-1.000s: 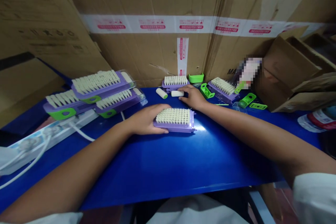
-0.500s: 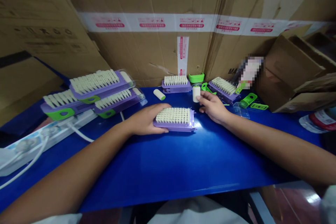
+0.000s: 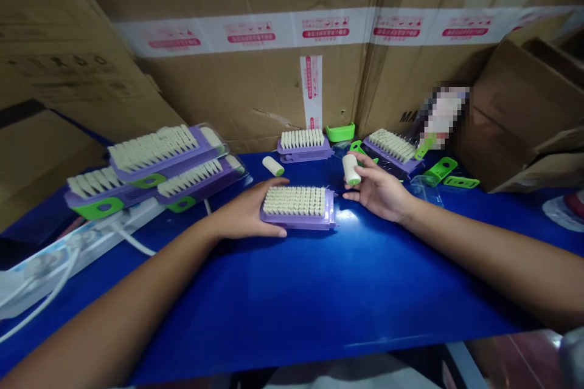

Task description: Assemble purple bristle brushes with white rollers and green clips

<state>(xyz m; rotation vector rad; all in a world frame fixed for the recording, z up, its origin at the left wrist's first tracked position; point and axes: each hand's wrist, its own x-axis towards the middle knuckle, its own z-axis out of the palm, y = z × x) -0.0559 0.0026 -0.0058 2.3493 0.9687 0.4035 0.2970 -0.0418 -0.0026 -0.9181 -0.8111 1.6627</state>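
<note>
My left hand (image 3: 249,211) grips the side of a lilac plastic scrubbing brush (image 3: 296,208), which lies on the blue table top (image 3: 292,298) with its cream bristles up. My right hand (image 3: 378,189) is raised above the table, holding a small white cylinder with a green end (image 3: 351,169) between thumb and fingers. A matching cylinder (image 3: 272,165) lies on its side beyond the brush. Another lilac brush (image 3: 303,146) stands just beyond, and a third (image 3: 392,147) lies behind my right hand.
Several packaged lilac-and-green brushes (image 3: 155,164) are piled at the left, with a white power strip (image 3: 82,242) and cable in front. Green plastic clips (image 3: 440,170) and a clear plastic piece (image 3: 425,189) lie at the right. Cardboard sheets (image 3: 255,79) wall the back.
My right hand has picked the white cylinder off the table and lifted it toward the right. My left hand stays on the brush. The view has tilted slightly.
</note>
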